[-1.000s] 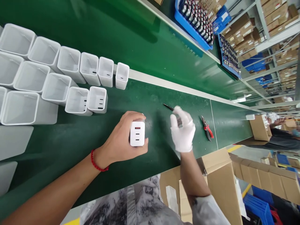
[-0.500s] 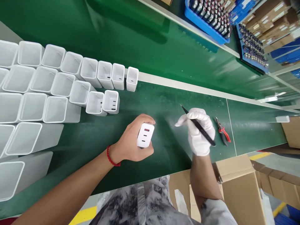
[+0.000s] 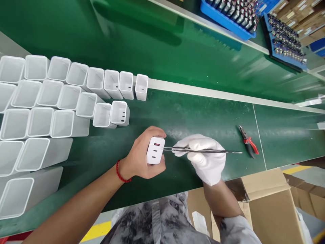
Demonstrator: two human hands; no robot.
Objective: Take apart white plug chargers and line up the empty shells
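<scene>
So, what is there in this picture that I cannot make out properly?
All in the head view:
- Whether the tips of the tweezers touch the white block: too fine.
- The block's far end: hidden by its front face and the left hand.
- The right hand's skin: covered by its glove.
- The blue tray's far side: cut off by the top edge.

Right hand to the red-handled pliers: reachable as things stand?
Likely yes: the red-handled pliers lie close by the gloved right hand, with only the back end of the tweezers pointing into the space between. That hand is holding the tweezers, though, so it would probably need to free its fingers first.
</scene>
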